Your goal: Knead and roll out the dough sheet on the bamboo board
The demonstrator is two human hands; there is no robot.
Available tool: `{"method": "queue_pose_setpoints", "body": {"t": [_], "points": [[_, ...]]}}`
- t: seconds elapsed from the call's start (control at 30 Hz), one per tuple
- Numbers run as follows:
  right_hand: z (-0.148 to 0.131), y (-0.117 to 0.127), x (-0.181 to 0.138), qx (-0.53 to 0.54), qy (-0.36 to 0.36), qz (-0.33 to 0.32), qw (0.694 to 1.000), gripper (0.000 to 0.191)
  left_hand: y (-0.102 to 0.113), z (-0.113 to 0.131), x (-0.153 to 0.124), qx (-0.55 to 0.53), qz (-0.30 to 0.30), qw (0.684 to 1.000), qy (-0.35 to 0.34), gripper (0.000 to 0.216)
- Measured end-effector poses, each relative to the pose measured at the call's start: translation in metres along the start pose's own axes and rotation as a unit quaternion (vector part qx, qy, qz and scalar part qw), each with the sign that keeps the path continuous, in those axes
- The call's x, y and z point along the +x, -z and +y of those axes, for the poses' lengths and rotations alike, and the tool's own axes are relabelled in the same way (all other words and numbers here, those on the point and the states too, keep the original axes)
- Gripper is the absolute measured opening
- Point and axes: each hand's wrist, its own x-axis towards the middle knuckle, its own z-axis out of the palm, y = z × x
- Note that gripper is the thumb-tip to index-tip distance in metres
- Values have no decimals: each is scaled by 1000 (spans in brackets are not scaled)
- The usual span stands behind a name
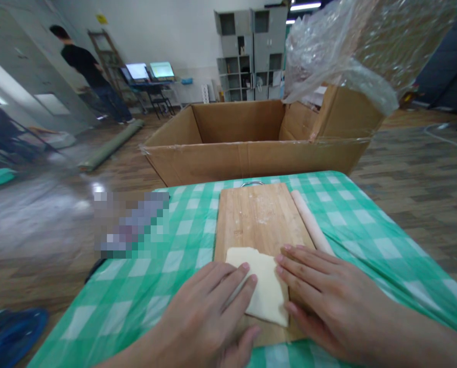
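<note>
Lying between the two hands: a pale, flat dough sheet [269, 291], roughly four-sided with an uneven far edge; its left part is covered by the left hand's fingers.
Left hand: the left hand [209, 306] is laid palm down, its fingers stretched out with the tips on the dough sheet and its thumb held apart, nearer the body; nothing is clamped in it.
Right hand: the right hand [328, 294] is held flat, its fingers side by side and its tips set at the dough's right edge, with the thumb lower along that edge; nothing is gripped.
Wooden board: the dough is carried on the near half of a wooden board [263, 220], whose far half, dusted with white traces, is seen beyond both hands; a metal handle [252, 183] is shown at its far end.
Rolling pin: a pale rolling pin [309, 220] is placed just beyond the right hand, beside the board; its near end is hidden.
Tablecloth: everything is set on a green-and-white checked tablecloth [188, 220]. Far left of the left hand, a pixelated item [134, 225] cannot be made out.
Cardboard box: beyond the hands and table, an open cardboard box [247, 158] is seen.
</note>
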Motion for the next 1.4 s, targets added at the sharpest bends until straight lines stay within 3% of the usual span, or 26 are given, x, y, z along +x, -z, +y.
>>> {"method": "queue_pose_setpoints", "body": {"t": [0.13,0.3,0.53,0.73,0.9,1.2,1.4], "points": [[-3,3,4,-8,-1,26,1000,35,-3,-3,4,-46,27,999,-2,30],[-11,5,5,-9,19,67,997,33,-9,-11,5,-94,-61,993,-34,58],[-22,8,-1,-70,14,-17,997,48,-11,-2,4,-119,-80,990,13,73],[-23,6,-1,-57,8,-13,998,52,-15,-1,1,-139,-76,987,18,83],[-18,2,5,-37,19,13,999,53,-17,-6,-2,-142,-56,988,4,76],[-17,13,14,-33,11,-58,998,61,-17,-3,-11,-46,-32,993,101,61],[-19,10,19,3,-12,-62,998,60,-13,2,-11,-48,-45,993,98,70]]}}
